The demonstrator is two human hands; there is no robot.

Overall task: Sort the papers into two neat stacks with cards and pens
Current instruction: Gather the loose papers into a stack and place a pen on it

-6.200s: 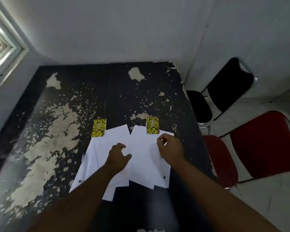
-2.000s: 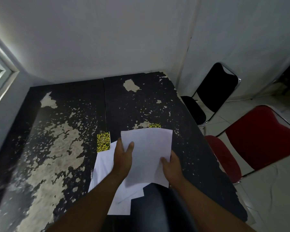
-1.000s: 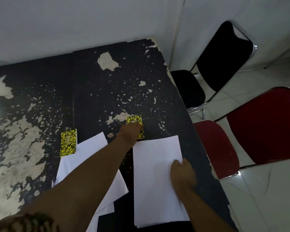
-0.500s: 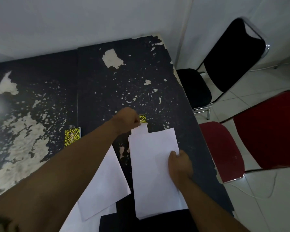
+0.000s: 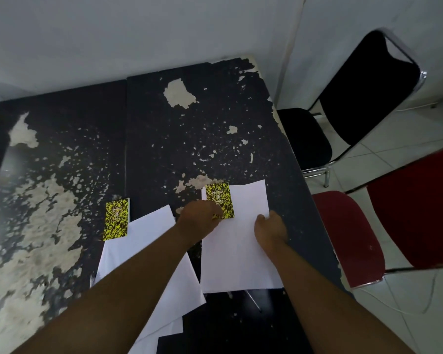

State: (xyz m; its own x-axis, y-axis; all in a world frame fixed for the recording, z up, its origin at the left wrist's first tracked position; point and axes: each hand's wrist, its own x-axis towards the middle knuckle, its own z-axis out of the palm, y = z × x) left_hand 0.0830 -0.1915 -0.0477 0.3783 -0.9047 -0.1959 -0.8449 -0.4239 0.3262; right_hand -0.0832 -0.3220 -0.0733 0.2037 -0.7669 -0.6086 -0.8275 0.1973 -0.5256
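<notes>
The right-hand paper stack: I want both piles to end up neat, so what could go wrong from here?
The right stack lies close to the table's right edge; a nudge from the right hand might push sheets over it. The card sits at the stack's top-left corner under the left hand, so drawing that hand back could drag it askew. The left stack is fanned out, with sheets overhanging the near edge, and could slip off.

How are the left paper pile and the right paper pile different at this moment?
The right pile has squared edges; the left pile is fanned, with sheets sticking out at its near end. The right card lies on the right pile, under the left hand; the left card sits by the left pile's far corner. The right hand presses the right pile; no hand touches the left pile. Both are white paper.
</notes>
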